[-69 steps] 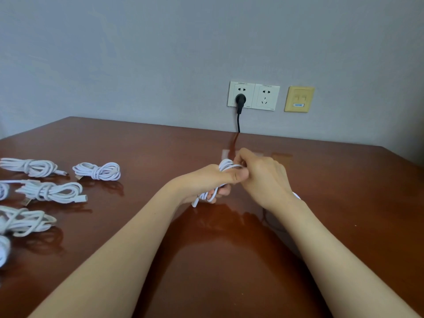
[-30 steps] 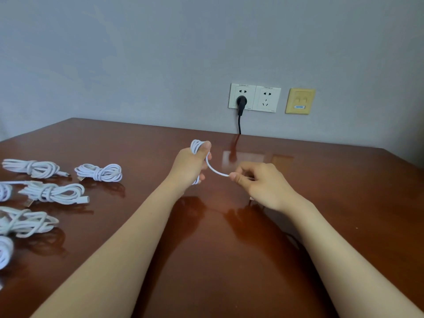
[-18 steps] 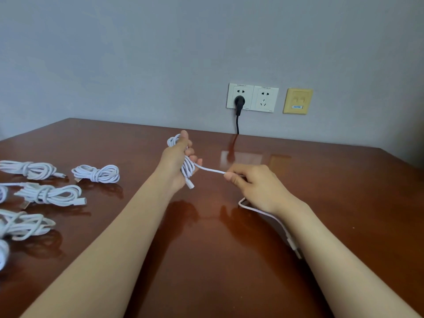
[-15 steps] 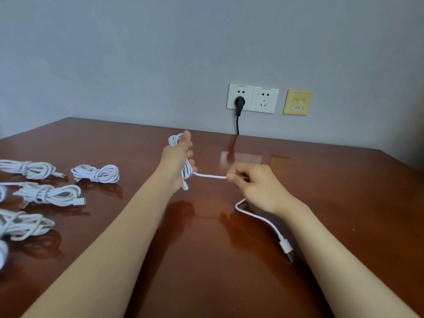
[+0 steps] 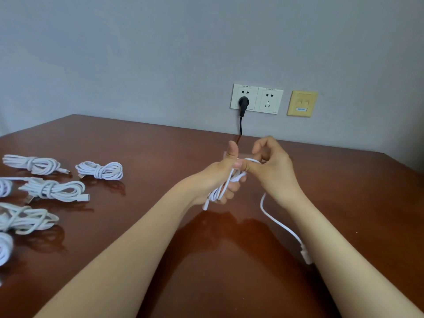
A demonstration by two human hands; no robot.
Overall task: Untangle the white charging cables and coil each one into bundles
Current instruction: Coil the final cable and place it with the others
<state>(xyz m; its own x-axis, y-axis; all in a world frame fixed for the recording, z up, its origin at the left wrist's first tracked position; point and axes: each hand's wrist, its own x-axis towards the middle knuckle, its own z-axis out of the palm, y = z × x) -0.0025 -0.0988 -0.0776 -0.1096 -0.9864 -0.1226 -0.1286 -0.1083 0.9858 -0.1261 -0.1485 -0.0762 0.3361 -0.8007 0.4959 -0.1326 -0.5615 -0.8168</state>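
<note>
Above the middle of the glossy reddish wooden bench (image 5: 146,143), the left hand (image 5: 218,177) clasps a coiled white cable (image 5: 226,188) while the right hand (image 5: 275,166) pinches its smooth strand between its fingers (image 5: 249,166); knotted bundles (image 5: 99,171) lie near the left edge.

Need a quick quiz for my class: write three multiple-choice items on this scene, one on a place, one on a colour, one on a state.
1. Where do the finished bundles lie?
A) on the left of the table
B) on its right
C) on the floor

2. What colour is the plug in the wall socket?
A) white
B) black
C) yellow

3. What is the left hand doing?
A) lying flat
B) gripping the white cable
C) pulling the plug

Answers:
1 A, the bundles sit in a group near the left edge.
2 B, the plug and its cord are black.
3 B, its fingers curl round the cable's loops, thumb up.
</note>
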